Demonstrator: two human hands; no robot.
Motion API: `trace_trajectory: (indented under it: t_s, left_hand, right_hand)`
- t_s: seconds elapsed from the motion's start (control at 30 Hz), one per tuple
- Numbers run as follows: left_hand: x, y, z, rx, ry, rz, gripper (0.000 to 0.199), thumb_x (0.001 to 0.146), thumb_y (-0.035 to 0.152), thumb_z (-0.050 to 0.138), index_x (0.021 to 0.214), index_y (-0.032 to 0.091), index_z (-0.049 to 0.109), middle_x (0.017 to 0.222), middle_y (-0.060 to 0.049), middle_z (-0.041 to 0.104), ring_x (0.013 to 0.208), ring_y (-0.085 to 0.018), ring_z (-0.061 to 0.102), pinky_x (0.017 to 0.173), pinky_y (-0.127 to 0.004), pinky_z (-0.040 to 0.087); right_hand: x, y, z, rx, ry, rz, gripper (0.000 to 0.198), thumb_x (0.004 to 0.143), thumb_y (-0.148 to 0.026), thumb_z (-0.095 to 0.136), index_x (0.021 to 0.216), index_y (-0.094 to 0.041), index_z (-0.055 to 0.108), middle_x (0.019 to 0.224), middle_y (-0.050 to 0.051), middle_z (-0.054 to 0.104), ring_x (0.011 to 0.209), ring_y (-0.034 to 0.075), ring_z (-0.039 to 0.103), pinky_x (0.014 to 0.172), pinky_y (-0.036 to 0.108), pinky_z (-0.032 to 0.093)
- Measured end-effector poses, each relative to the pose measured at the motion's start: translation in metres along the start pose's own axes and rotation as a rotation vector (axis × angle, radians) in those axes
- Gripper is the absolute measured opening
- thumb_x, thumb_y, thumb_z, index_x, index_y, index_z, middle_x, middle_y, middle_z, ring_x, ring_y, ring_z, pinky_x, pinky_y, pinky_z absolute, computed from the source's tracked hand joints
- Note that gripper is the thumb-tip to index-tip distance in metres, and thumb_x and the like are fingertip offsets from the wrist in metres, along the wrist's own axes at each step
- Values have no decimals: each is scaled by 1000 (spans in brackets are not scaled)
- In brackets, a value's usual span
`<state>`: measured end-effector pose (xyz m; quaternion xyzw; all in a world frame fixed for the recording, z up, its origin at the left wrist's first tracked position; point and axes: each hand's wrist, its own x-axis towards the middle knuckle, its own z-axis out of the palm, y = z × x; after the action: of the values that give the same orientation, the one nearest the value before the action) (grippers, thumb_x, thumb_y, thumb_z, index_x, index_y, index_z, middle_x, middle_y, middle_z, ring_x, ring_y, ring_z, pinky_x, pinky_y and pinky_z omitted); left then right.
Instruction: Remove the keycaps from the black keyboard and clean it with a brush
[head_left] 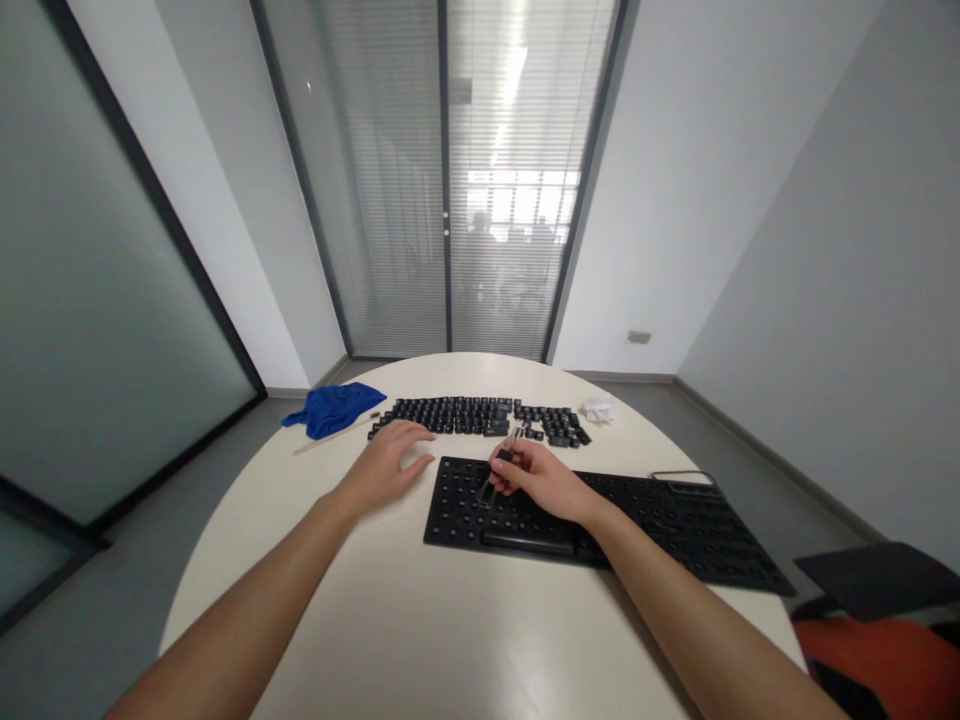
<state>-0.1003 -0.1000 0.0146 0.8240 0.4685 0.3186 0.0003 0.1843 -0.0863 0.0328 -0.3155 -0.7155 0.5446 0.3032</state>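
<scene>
A black keyboard (637, 510) with most of its keycaps off lies across the table; a long spacebar (529, 540) is still on its front edge. Over its left part, my right hand (532, 472) is closed around a keycap puller (488, 492) with wire ends, which point down at the bare key posts. Whether the wires touch the board, I cannot tell. My left hand (391, 465) is to the left of the keyboard, thumb and fingers apart, with nothing in it. Just beyond both hands, loose black keycaps (450, 413) are laid out in rows.
A blue cloth (334, 408) lies at the far left, beside a thin pale stick (330, 438). Crumpled white tissue (598, 409) sits at the far right. The round white table (360, 620) is bordered by glass partitions, and an orange and black chair (877, 660) stands at right.
</scene>
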Motion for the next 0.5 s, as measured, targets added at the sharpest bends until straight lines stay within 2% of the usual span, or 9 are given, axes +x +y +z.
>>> trace_trajectory:
  t_s: [0.07, 0.13, 0.23, 0.37, 0.5]
  left_hand:
    - [-2, 24, 3, -93, -137, 96, 42, 89, 41, 61, 126, 22, 58, 130, -10, 60, 124, -27, 52, 111, -47, 36]
    - [-4, 43, 7, -180, -264, 158, 67, 86, 46, 65, 144, 23, 42, 146, -13, 48, 135, -30, 43, 114, -48, 33]
    - [-7, 56, 11, -219, -360, 211, 85, 78, 53, 71, 150, 23, 35, 152, -14, 41, 139, -34, 38, 117, -52, 28]
    - [-6, 58, 8, -173, -377, 201, 78, 76, 50, 74, 144, 25, 46, 149, -13, 44, 135, -33, 42, 114, -49, 34]
    - [-3, 57, -5, -129, -411, 185, 71, 72, 42, 77, 137, 25, 53, 145, -11, 49, 131, -31, 47, 112, -45, 36]
  right_hand:
    - [-8, -11, -6, -45, -41, -14, 35, 86, -52, 64, 93, -18, 60, 80, 3, 69, 69, 14, 64, 66, 28, 54]
    - [-15, -21, -12, -78, -91, -3, 34, 86, -51, 65, 94, -18, 61, 81, 4, 70, 73, 16, 66, 68, 29, 54]
    - [-22, -31, -16, -131, -104, -6, 32, 87, -48, 65, 96, -18, 61, 80, 4, 70, 74, 16, 66, 68, 29, 54]
    - [-23, -32, -16, -174, -80, -27, 31, 89, -48, 62, 98, -19, 59, 76, 2, 68, 69, 16, 64, 65, 28, 53]
    - [-23, -31, -18, -282, -65, -61, 33, 93, -51, 54, 95, -20, 62, 71, 1, 67, 65, 16, 62, 64, 29, 50]
